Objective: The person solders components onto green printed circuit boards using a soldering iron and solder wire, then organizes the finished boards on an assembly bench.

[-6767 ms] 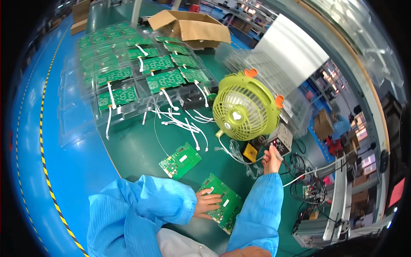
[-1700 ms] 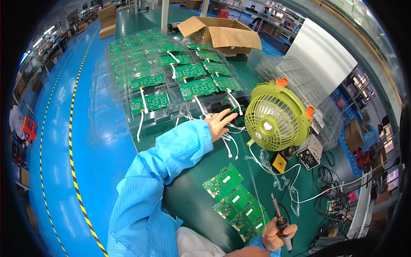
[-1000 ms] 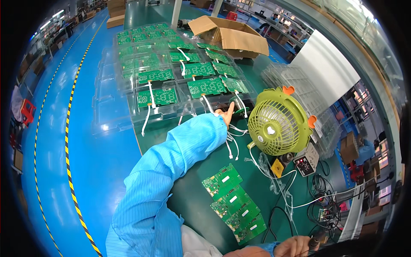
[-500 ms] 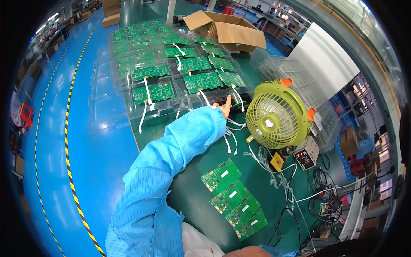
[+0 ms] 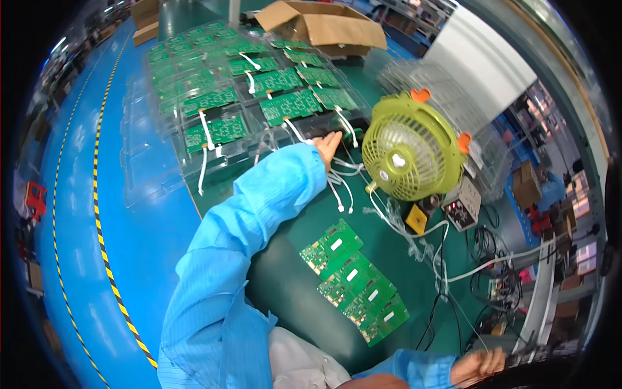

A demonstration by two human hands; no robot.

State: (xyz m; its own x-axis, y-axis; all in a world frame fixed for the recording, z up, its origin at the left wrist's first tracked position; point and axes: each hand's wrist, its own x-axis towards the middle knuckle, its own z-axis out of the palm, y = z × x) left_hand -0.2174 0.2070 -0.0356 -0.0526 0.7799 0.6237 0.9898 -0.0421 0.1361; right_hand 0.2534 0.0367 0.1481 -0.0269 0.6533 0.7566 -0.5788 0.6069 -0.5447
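Note:
My left hand (image 5: 328, 146), in a blue sleeve, reaches over the front edge of a clear plastic tray (image 5: 243, 150). Its fingers are stretched out among white cables (image 5: 350, 170), beside a green circuit board (image 5: 334, 98) with a cable attached. No held thing shows in it. At the lower right rim, my right hand (image 5: 478, 367) has curled fingers; a thin cord runs down to it, and what it grips is hidden. Between the arms, several overlapping green circuit boards (image 5: 355, 285) lie on the green table (image 5: 278, 285). More boards with white cables fill the tray.
A green fan (image 5: 409, 150) stands right of my left hand. Behind it are stacked clear trays (image 5: 447, 97). A small control box (image 5: 461, 209), a yellow sponge-like block (image 5: 416, 219) and tangled cords (image 5: 483, 259) lie at right. An open cardboard box (image 5: 324, 29) sits at the back.
My right hand has come into view at the lower right. My left hand's raised finger has lowered, and the hand stays by the tray edge. The whole view has shifted slightly.

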